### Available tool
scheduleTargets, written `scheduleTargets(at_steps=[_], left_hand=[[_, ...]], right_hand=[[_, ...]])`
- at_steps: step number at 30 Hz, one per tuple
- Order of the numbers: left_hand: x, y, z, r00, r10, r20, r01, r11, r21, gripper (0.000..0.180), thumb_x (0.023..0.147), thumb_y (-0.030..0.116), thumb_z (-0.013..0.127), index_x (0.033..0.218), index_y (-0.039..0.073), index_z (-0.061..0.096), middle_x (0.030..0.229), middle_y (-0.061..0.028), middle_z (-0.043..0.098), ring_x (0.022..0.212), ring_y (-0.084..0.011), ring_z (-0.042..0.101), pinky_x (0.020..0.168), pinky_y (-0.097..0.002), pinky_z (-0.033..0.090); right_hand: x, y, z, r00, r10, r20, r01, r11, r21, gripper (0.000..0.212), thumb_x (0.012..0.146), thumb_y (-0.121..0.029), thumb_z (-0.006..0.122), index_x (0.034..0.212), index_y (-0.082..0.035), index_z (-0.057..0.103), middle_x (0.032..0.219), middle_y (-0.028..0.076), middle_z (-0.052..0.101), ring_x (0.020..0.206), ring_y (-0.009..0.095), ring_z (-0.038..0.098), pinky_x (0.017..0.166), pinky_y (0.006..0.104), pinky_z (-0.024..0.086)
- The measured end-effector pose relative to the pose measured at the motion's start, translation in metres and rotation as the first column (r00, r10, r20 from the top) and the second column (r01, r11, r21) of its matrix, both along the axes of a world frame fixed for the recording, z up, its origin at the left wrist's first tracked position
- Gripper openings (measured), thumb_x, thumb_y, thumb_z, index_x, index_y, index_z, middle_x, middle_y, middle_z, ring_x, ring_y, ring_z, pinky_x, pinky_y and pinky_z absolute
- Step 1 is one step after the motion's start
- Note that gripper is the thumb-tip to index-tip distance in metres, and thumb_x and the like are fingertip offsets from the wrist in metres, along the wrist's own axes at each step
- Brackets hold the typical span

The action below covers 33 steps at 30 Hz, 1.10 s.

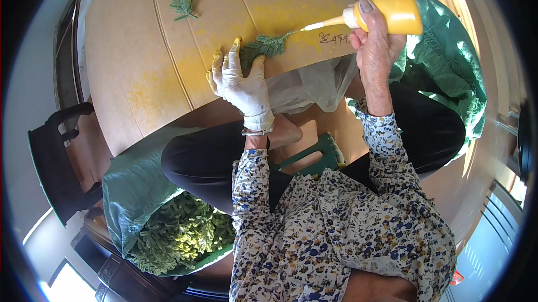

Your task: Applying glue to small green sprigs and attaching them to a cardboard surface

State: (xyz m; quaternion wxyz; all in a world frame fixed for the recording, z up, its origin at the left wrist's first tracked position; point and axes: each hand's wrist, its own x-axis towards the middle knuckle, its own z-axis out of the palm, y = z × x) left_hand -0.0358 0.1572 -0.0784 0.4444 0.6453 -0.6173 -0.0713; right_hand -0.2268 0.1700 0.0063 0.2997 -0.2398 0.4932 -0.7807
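Note:
My left hand point(242, 86), in a white glove with yellow-stained fingertips, grips a green artificial pine sprig point(263, 47) between thumb and forefinger, just above a cardboard sheet point(123, 61). The sprig's thin stem points right. My bare right hand point(376, 41) is wrapped round a yellow squeeze bottle point(399, 13), tilted almost level. Its long nozzle, with a whitish tip, points left and meets or nearly meets the stem's end; I cannot tell which. Another sprig point(182, 3) lies apart on the cardboard, and several more sit along its far edge.
Yellow specks and dark handwriting mark the cardboard. A green bag point(129, 173) at lower left holds many green sprigs point(182, 235). Another green bag point(448, 61) lies at right, beside clear plastic film point(314, 86). A dark green plastic stool point(308, 156) stands between my legs; a black-framed object point(61, 162) is at left.

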Motion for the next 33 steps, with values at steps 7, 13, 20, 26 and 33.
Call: scheduleTargets(at_steps=[7, 13, 20, 26, 33], left_hand=[[0.000, -0.004, 0.000, 0.997, -0.034, 0.062, 0.033, 0.999, 0.008, 0.055, 0.056, 0.022, 0.083, 0.109, 0.024, 0.068, 0.100, 0.0004, 0.067, 0.112, -0.0191, 0.050, 0.105, -0.0402, 0.026], [0.000, -0.003, 0.000, 0.997, -0.022, 0.070, 0.023, 1.000, -0.020, 0.055, 0.055, 0.021, 0.083, 0.108, 0.023, 0.068, 0.101, 0.0000, 0.066, 0.112, -0.0207, 0.051, 0.103, -0.0401, 0.028], [0.002, -0.007, -0.001, 0.994, -0.070, 0.086, 0.076, 0.995, -0.068, 0.040, 0.057, 0.018, 0.079, 0.096, 0.016, 0.070, 0.088, -0.0049, 0.065, 0.088, -0.0259, 0.055, 0.083, -0.0424, 0.041], [0.030, 0.018, 0.034, 0.992, 0.094, 0.080, -0.083, 0.988, -0.129, 0.033, 0.059, 0.016, 0.078, 0.091, 0.013, 0.070, 0.080, -0.0068, 0.066, 0.083, -0.0254, 0.058, 0.076, -0.0388, 0.044], [0.211, 0.149, 0.108, 0.733, 0.676, -0.083, -0.605, 0.590, -0.536, 0.019, 0.071, 0.009, 0.075, 0.088, 0.005, 0.069, 0.090, -0.0048, 0.067, 0.084, -0.0187, 0.062, 0.076, -0.0321, 0.050]], right_hand=[[0.012, 0.002, 0.000, 0.995, 0.102, 0.010, -0.102, 0.995, 0.020, 0.022, 0.078, -0.015, 0.072, 0.085, -0.003, 0.055, 0.072, 0.002, 0.055, 0.045, 0.003, 0.037, 0.039, 0.0189, 0.029], [0.016, -0.007, -0.006, 0.999, 0.053, -0.004, -0.052, 0.998, 0.030, 0.021, 0.078, -0.015, 0.073, 0.082, 0.001, 0.061, 0.064, 0.003, 0.057, 0.042, 0.004, 0.045, 0.036, 0.0181, 0.035], [-0.006, -0.004, -0.019, 0.995, -0.087, 0.056, 0.089, 0.995, -0.034, 0.020, 0.077, -0.012, 0.073, 0.086, -0.006, 0.056, 0.072, 0.000, 0.053, 0.044, 0.004, 0.037, 0.039, 0.0199, 0.030], [-0.022, -0.008, -0.019, 0.975, -0.149, 0.167, 0.132, 0.985, 0.108, 0.027, 0.076, -0.012, 0.074, 0.097, -0.002, 0.062, 0.089, 0.010, 0.065, 0.069, 0.016, 0.063, 0.055, 0.0241, 0.045], [-0.017, -0.012, -0.016, 0.982, -0.007, 0.188, 0.013, 0.999, -0.031, 0.025, 0.080, -0.011, 0.069, 0.095, 0.004, 0.057, 0.090, 0.012, 0.063, 0.060, 0.010, 0.049, 0.050, 0.0231, 0.035]])
